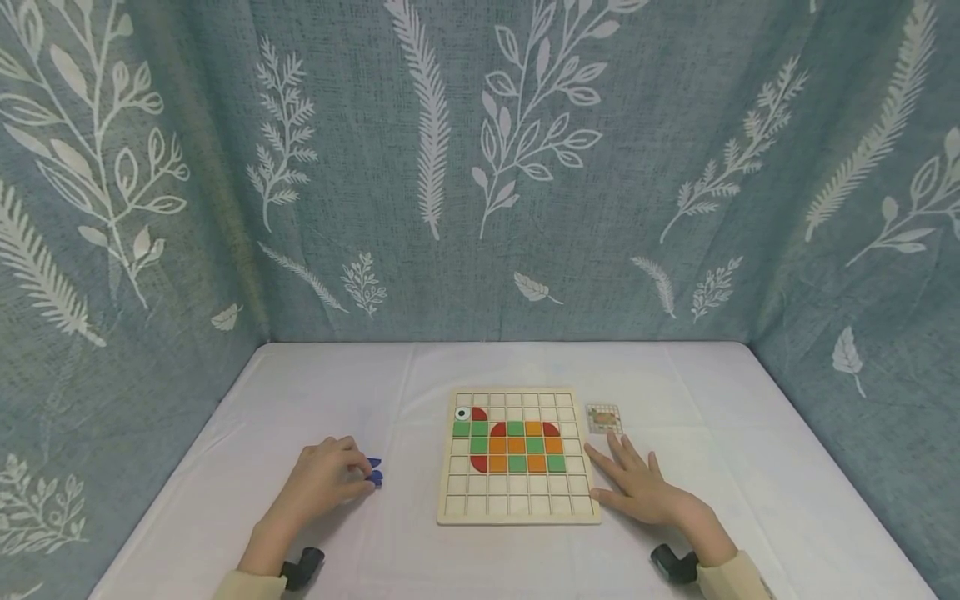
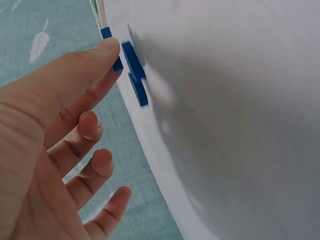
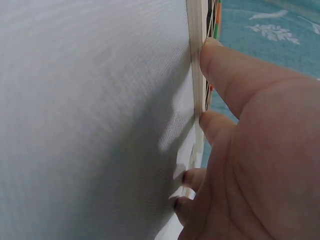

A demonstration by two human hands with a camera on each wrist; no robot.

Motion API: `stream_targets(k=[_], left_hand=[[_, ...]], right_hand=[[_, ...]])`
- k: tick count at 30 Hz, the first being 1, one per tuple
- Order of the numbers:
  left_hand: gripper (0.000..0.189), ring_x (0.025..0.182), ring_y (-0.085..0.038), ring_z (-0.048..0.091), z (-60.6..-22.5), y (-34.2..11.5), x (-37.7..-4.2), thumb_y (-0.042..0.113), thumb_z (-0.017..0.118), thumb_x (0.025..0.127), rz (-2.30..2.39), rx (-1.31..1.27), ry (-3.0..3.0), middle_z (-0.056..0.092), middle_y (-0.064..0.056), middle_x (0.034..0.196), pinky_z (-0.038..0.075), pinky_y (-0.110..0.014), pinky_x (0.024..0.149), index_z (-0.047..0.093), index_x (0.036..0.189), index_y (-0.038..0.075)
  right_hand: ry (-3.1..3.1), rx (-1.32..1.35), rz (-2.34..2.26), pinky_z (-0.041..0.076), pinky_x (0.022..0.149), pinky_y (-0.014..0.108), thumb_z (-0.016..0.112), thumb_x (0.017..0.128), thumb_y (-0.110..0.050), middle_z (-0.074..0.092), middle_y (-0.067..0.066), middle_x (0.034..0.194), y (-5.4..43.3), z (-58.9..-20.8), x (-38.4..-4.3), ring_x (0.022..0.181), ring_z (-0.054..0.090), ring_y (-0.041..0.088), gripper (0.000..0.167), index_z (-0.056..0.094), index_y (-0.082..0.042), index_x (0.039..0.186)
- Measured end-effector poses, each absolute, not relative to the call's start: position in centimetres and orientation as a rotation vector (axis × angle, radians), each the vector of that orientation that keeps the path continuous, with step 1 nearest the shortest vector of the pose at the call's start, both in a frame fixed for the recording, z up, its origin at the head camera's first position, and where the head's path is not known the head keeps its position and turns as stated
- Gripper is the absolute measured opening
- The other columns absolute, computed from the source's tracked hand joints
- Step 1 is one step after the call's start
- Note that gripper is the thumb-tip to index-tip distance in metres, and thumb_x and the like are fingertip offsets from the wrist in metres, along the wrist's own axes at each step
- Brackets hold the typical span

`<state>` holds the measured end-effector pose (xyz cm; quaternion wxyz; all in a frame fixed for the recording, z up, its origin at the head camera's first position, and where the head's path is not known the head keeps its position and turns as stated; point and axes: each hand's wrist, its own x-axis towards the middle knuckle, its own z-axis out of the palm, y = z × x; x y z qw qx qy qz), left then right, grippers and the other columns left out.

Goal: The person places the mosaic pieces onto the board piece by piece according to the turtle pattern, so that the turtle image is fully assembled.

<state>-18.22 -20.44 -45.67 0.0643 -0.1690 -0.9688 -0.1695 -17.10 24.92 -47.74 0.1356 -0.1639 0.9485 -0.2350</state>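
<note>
My left hand (image 1: 324, 477) is left of the board, low over the table. Its thumb and index finger pinch a small flat blue tile (image 2: 118, 65); the other fingers are loosely bent. Just beyond the fingertips lie two more blue tiles (image 2: 138, 90), overlapping in the left wrist view. My right hand (image 1: 643, 490) is spread at the right edge of a wooden grid board (image 1: 517, 507), thumb and index fingertips touching its rim. On the board, green and orange squares, red rounded tiles (image 1: 478, 463) and a white eye tile (image 1: 462, 413) form an animal-like figure.
A small picture card (image 1: 603, 417) with a grid pattern lies right of the board, just beyond the right fingertips. White cloth covers the table (image 1: 375, 375). Blue-green leaf-patterned curtains (image 1: 465, 275) hang behind and along both sides.
</note>
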Motion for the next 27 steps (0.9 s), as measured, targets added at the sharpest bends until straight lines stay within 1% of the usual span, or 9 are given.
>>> stream_targets(k=[7,13,17,21,25,27], left_hand=[[0.015,0.075,-0.009,0.047,-45.7,-18.7,-18.8,0.027,0.08,0.067,-0.499,-0.542,-2.912,0.052,0.011,0.074,0.041,-0.053,0.084,0.07,0.077,0.022],[0.015,0.07,-0.007,0.042,-46.0,-17.3,-19.5,0.028,0.081,0.067,-0.526,-0.57,-2.907,0.05,0.011,0.071,0.04,-0.049,0.083,0.07,0.076,0.021],[0.014,0.07,-0.006,0.041,-46.3,-16.4,-20.0,0.027,0.081,0.067,-0.546,-0.589,-2.911,0.051,0.012,0.071,0.04,-0.048,0.084,0.07,0.074,0.022],[0.014,0.07,-0.006,0.041,-46.4,-15.4,-20.4,0.027,0.081,0.067,-0.571,-0.609,-2.912,0.051,0.012,0.071,0.039,-0.048,0.086,0.07,0.074,0.022],[0.014,0.071,-0.006,0.041,-46.4,-14.3,-20.8,0.027,0.082,0.067,-0.593,-0.626,-2.907,0.051,0.012,0.072,0.038,-0.045,0.087,0.07,0.074,0.022],[0.014,0.071,-0.006,0.041,-46.3,-13.7,-20.9,0.027,0.081,0.067,-0.595,-0.636,-2.904,0.051,0.012,0.072,0.037,-0.044,0.087,0.071,0.074,0.022]], right_hand=[[2.757,-0.464,-0.657,-0.007,0.1,0.069,0.048,0.092,-0.048,0.004,0.025,0.152,24.9,-47.7,-17.0,0.138,-0.003,0.046,0.066,0.028,-0.016,0.146],[2.755,-0.469,-0.659,-0.007,0.099,0.069,0.047,0.092,-0.047,0.004,0.025,0.152,24.9,-47.6,-17.0,0.138,-0.003,0.046,0.066,0.027,-0.016,0.146],[2.744,-0.484,-0.696,-0.009,0.099,0.069,0.048,0.092,-0.046,0.004,0.027,0.151,25.0,-47.7,-17.1,0.137,-0.004,0.048,0.066,0.027,-0.014,0.146],[2.751,-0.485,-0.69,-0.008,0.1,0.068,0.048,0.091,-0.048,0.003,0.025,0.152,25.2,-48.4,-17.4,0.138,-0.003,0.046,0.067,0.025,-0.017,0.147],[2.774,-0.484,-0.679,-0.007,0.101,0.068,0.047,0.09,-0.052,0.005,0.023,0.153,25.4,-49.0,-17.5,0.139,-0.002,0.044,0.068,0.026,-0.019,0.147],[2.776,-0.493,-0.698,-0.008,0.1,0.069,0.047,0.09,-0.051,0.006,0.025,0.152,25.5,-49.1,-17.5,0.138,-0.002,0.045,0.068,0.027,-0.019,0.146]])
